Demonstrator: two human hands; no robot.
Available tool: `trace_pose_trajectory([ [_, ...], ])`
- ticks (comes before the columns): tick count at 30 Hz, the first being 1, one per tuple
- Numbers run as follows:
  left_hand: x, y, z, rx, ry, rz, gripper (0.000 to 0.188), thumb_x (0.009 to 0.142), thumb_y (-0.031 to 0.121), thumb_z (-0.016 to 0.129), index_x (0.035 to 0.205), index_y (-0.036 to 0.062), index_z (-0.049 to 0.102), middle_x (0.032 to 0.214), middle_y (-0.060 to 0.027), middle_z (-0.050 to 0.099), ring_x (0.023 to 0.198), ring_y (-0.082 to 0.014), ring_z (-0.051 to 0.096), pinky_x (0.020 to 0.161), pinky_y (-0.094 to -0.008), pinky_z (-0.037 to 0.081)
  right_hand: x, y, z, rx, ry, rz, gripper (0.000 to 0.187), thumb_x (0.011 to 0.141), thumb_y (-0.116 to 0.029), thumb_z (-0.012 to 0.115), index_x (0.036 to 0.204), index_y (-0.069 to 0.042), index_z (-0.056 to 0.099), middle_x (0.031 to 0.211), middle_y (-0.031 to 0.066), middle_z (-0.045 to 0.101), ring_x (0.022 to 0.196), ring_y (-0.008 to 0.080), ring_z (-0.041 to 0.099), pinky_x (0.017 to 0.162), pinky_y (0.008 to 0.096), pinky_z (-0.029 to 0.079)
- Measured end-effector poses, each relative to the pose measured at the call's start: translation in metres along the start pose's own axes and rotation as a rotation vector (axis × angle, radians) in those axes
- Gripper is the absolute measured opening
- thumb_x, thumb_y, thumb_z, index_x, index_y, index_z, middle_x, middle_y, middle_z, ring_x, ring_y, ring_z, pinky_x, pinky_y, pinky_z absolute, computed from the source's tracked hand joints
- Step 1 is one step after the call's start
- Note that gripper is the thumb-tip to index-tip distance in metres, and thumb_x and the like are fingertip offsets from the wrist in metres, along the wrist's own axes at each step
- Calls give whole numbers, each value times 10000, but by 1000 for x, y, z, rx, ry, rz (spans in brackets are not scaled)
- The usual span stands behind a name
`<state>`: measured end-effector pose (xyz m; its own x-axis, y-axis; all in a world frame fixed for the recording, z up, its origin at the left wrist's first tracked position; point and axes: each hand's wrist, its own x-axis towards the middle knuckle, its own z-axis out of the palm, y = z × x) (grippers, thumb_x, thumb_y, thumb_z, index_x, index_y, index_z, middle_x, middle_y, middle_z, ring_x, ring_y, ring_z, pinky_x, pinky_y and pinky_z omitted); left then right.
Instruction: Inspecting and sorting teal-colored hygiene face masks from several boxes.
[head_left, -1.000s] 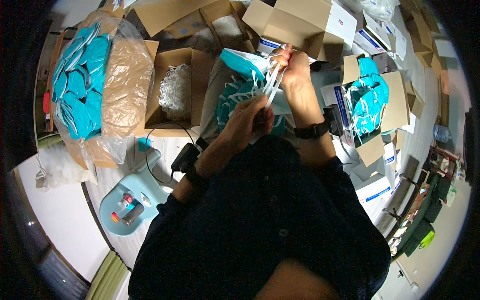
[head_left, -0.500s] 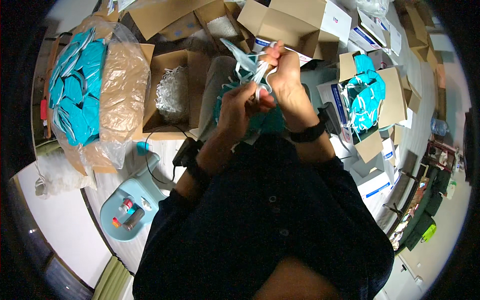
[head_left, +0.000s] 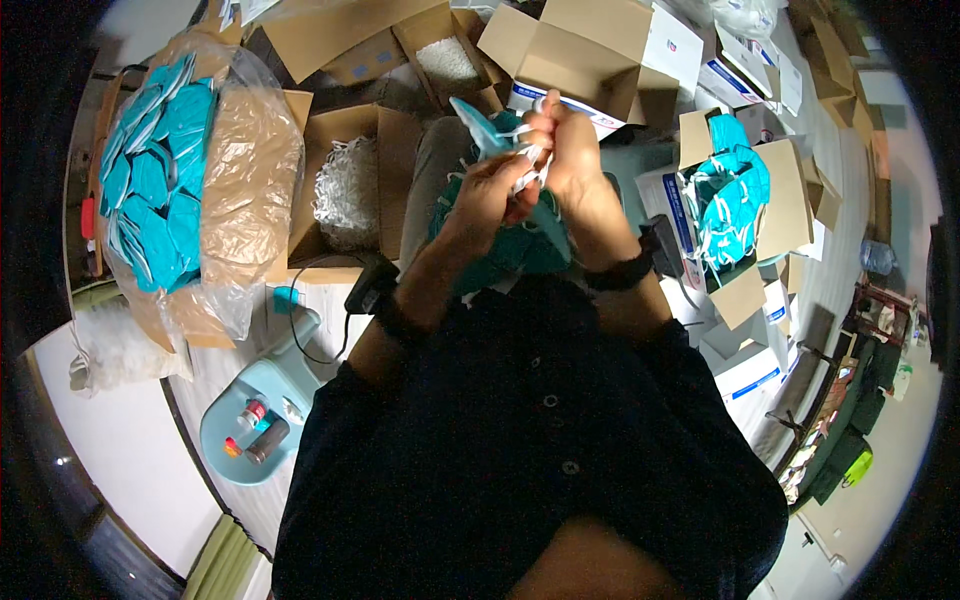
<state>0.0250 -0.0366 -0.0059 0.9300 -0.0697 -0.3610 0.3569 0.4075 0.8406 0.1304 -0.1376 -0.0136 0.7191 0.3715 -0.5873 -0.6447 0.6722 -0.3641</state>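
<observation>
Above my lap, both hands are closed around the white straps of a teal face mask (head_left: pixel 480 130). The mask sticks out to the upper left of my fingers, its pale edge showing. My left hand (head_left: pixel 485 200) pinches the straps from below. Just to its upper right, my right hand (head_left: pixel 568 150) has its fingers curled round the same white strap bundle (head_left: pixel 528 172), and the hands nearly touch. How the straps run inside the fingers is hidden. Beneath my hands, more teal masks (head_left: pixel 520 250) lie on my lap, partly covered by my wrists.
On the left stands a plastic-lined carton of teal masks (head_left: pixel 150 190). Beside it, a carton holds white straps (head_left: pixel 345 190). An open carton (head_left: pixel 575 75) is ahead; another with strapped masks (head_left: pixel 735 205) stands right. A light-blue stool (head_left: pixel 225 430) carries small bottles.
My hands have drawn closer together, and the strap loops that fanned out between them are now bunched in my fingers. The mask has shifted slightly downward.
</observation>
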Motion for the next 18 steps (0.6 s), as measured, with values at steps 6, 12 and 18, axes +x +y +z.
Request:
trace_pose_trajectory([
  [6,-11,-7,9,-47,29,-73,252,907,264,461,753,80,538,606,-1,498,515,-96,442,496,-246,347,50,-18,-26,61,192,-136,189,879,-115,389,693,-118,423,549,-19,338,427,88,229,381,217,216],
  [12,-32,-12,8,72,76,17,262,903,292,460,752,82,506,636,-3,477,565,-101,438,528,-250,351,68,-22,-31,127,162,-39,221,917,-194,391,714,-119,436,594,-15,372,449,79,299,359,190,253],
  [18,-56,-25,-5,-41,40,-101,301,944,294,401,748,91,506,647,-12,474,536,-94,423,506,-248,344,75,-14,-35,145,176,-3,230,919,-211,386,713,-121,435,576,-17,360,443,77,307,356,196,261],
])
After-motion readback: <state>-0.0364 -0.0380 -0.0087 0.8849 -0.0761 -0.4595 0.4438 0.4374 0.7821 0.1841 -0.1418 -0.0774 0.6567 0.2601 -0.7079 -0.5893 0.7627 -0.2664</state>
